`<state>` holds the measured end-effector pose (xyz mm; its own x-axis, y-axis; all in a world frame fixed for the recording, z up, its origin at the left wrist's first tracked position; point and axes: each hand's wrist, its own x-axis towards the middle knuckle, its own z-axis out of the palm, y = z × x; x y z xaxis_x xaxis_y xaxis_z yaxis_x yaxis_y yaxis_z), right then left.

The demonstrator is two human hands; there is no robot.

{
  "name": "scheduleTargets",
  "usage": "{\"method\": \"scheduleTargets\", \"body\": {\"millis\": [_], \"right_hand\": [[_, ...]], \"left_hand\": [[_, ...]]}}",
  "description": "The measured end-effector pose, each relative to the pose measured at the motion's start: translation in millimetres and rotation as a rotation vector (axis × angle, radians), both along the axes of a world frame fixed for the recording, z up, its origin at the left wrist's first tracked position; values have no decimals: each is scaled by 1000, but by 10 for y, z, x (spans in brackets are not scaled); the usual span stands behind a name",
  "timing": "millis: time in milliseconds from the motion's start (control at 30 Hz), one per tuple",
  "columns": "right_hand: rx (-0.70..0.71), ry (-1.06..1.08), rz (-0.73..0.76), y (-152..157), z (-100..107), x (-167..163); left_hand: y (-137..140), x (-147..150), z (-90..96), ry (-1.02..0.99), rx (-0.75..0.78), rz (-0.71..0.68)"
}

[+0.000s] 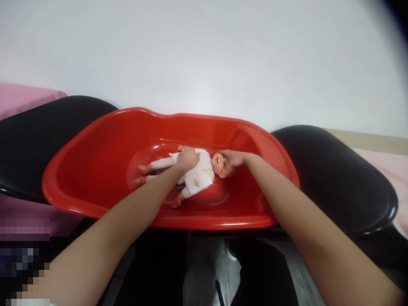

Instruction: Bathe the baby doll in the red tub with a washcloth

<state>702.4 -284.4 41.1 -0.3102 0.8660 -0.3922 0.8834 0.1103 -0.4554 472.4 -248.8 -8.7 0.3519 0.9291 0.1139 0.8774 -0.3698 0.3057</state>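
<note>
Evidently only the head view to note; clock set on the tub's floor, twelve toward the pale wall [204, 55].

Doll [192, 177] lies on its back in the red tub [223, 222], just about the middle, head [219, 166] toward three o'clock, bare feet [145, 169] toward nine. Placed that way, I judge, because the long axis gives the body room to lie straight, each end within one hand's reach.

Left hand [188, 158]: knuckles up, fingers curled well in, pressed over the far side of the chest and the far arm, seemingly to steady the trunk. Whether they pinch sleeve or limb is hidden. Right hand [235, 158]: at the crown, fingers partly bent against the head, probably to keep it from rolling; fingertips out of sight, so firmness of hold I cannot tell.

Doll's look: white shirt [205, 169] with a few yellow printed figures, pale leggings [162, 162], near arm flung toward seven o'clock. Mouth reads as open; finer features too small.

Tub flanked by black rounded panels [344, 178] at ten and three; what bears its weight, not visible. Pink cloth [32, 97] beyond, at ten.
</note>
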Motion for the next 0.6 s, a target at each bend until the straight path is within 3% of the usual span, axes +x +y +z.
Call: {"method": "scheduleTargets", "body": {"millis": [167, 300, 467, 600], "right_hand": [[-6, -36, 36, -30, 52, -34], [-12, -35, 34, -36, 55, -34], [-9, -25, -3, 22, -6, 16], [-18, 14, 16, 50, -49, 61]], "left_hand": [[-315, 168, -285, -70, -23, -14], [-332, 151, -465, -69, 58, -35], [-278, 60, -459, -22, 109, -47], [-244, -194, -451, 67, 165, -119]]}}
